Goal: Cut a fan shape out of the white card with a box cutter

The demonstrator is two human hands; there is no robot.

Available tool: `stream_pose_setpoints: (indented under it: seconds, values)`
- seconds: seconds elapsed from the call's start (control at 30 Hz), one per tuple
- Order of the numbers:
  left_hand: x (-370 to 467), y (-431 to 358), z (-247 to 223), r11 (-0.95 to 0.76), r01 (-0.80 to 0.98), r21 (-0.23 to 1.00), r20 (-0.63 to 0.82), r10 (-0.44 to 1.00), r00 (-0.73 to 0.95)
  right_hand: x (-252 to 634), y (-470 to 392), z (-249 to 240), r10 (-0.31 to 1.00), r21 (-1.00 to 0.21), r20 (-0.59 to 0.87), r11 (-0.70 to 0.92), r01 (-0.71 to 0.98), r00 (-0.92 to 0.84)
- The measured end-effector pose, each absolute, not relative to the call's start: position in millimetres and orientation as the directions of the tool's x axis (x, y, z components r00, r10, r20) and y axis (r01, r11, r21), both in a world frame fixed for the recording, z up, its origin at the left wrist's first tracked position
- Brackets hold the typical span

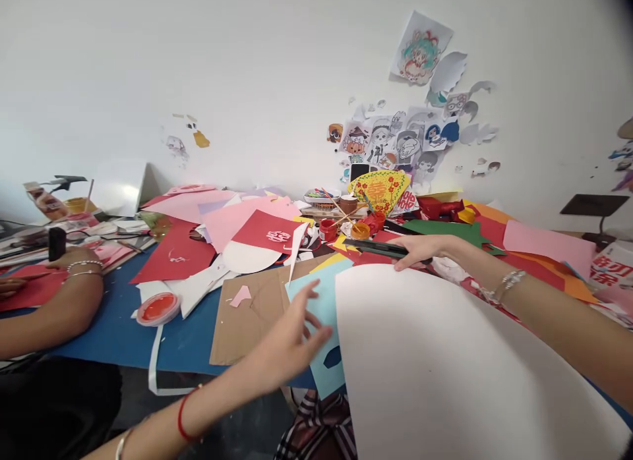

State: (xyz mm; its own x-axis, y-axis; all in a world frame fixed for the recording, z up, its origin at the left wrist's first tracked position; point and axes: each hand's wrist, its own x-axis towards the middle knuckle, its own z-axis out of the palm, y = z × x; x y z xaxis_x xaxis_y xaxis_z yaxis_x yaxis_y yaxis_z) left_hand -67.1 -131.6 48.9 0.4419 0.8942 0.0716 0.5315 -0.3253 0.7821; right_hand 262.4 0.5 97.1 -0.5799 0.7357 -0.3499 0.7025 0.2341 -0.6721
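- The left hand (289,348) is loose, fingers apart and holding nothing, in front of the light-blue paper (330,295).
- The right hand (420,248) is at the far edge of the white sheet (435,368), its fingers over one end of a dark, long tool (373,248); I cannot tell whether they grip it or only rest there.
- The white sheet spreads across the near right, beside the light-blue paper.
- Brown cardboard (237,335) lies left of that paper.

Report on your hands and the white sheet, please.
Left hand open, empty. Right hand holding dark object, at far edge of white sheet. Light-blue paper by sheet's left edge.
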Motion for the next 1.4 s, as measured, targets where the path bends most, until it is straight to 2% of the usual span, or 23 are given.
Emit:
stream_pose_setpoints:
  seconds: [0.1,0.23,0.3,0.37,0.53,0.67,0.73,0.87,0.93,1.2,1.3,1.4]
  values:
    - [-55.1,-155.9,38.6,-0.494,0.638,0.591,0.055,0.814,0.578,220.8,22.9,86.2,0.708,-0.64,-0.348,0.3,0.707,-0.615]
    - [-48.2,-153.8,33.0,-0.718,0.636,0.282,0.115,0.683,0.721,174.6,32.0,64.4,0.674,-0.606,-0.37,0.347,0.716,-0.64]
    - [-48.2,-144.7,27.2,-0.755,0.635,0.164,0.136,0.655,0.743,162.7,29.3,57.3,0.673,-0.584,-0.382,0.355,0.73,-0.634]
    - [-49.8,-136.4,19.7,-0.747,0.656,0.112,0.136,0.665,0.734,158.5,25.0,54.4,0.682,-0.563,-0.382,0.363,0.742,-0.624]
    - [-54.5,-129.7,6.3,-0.709,0.688,0.158,0.071,0.703,0.708,161.1,17.6,59.9,0.734,-0.478,-0.342,0.402,0.781,-0.587]
    - [-56.4,-131.0,0.9,-0.7,0.674,0.236,0.113,0.709,0.696,155.3,15.0,75.3,0.747,-0.402,-0.249,0.5,0.767,-0.617]
    - [-55.8,-131.8,-2.6,-0.678,0.676,0.288,0.135,0.728,0.672,148.4,12.8,85.8,0.709,-0.327,-0.212,0.597,0.733,-0.672]
    - [-50.0,-133.5,-10.6,-0.575,0.721,0.388,0.156,0.811,0.563,132.4,10.1,102.7,0.565,-0.071,-0.186,0.808,0.584,-0.804]
    - [-46.3,-134.1,-13.7,-0.531,0.733,0.425,0.162,0.842,0.515,125.9,11.7,106.4,0.504,-0.008,-0.195,0.857,0.515,-0.842]
    - [-42.7,-133.6,-13.0,-0.505,0.73,0.46,0.166,0.857,0.488,117.8,23.5,105.9,0.345,-0.026,-0.235,0.932,0.361,-0.909]
    - [-42.8,-133.0,-11.7,-0.5,0.732,0.463,0.154,0.859,0.489,118.3,26.6,104.3,0.322,-0.031,-0.237,0.941,0.338,-0.917]
    - [-42.4,-133.0,-12.5,-0.499,0.732,0.464,0.155,0.859,0.488,116.7,28.0,104.1,0.33,0.017,-0.245,0.942,0.336,-0.912]
